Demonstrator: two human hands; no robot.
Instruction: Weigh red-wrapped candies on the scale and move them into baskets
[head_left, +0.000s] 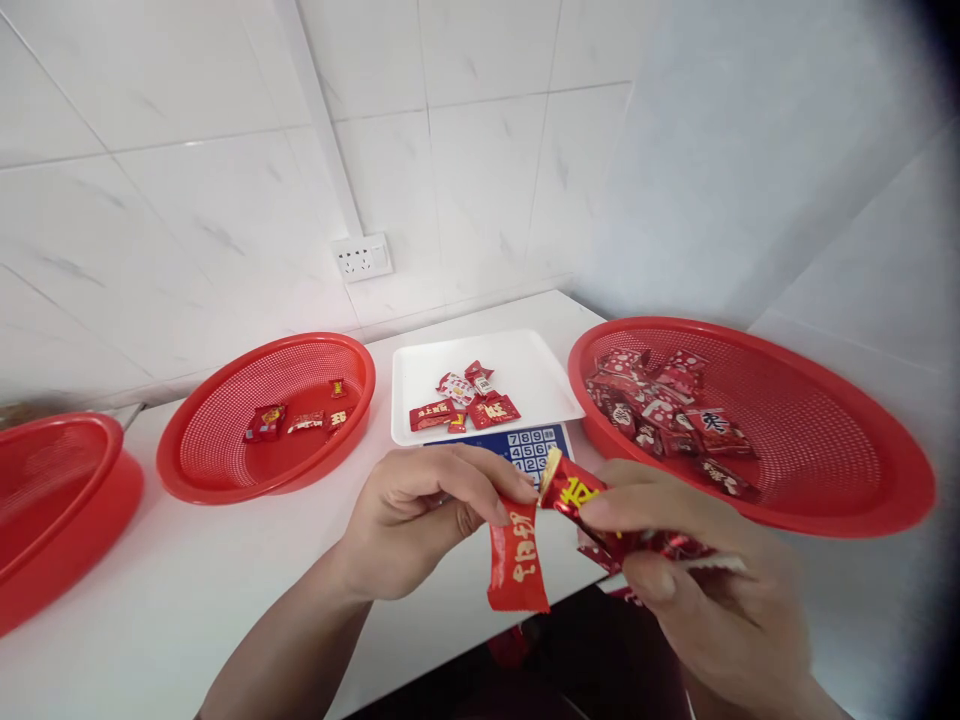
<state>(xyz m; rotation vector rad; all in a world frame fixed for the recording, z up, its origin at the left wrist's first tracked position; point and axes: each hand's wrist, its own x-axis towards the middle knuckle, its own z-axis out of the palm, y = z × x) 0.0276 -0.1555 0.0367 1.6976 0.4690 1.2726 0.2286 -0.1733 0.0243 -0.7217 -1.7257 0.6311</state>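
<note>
Both hands pinch glossy foil: left hand (416, 525) a flat red packet (517, 562), right hand (712, 600) a crinkled bunch (660, 545).

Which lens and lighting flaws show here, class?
Head view: wide-angle distortion bows grout lines on the white tiled wall; dark vignette at the right edge; soft light, faint shadow under the middle round red plastic mesh basket; left hand and right hand, gripping red foil-wrapped sweets, look soft.
</note>
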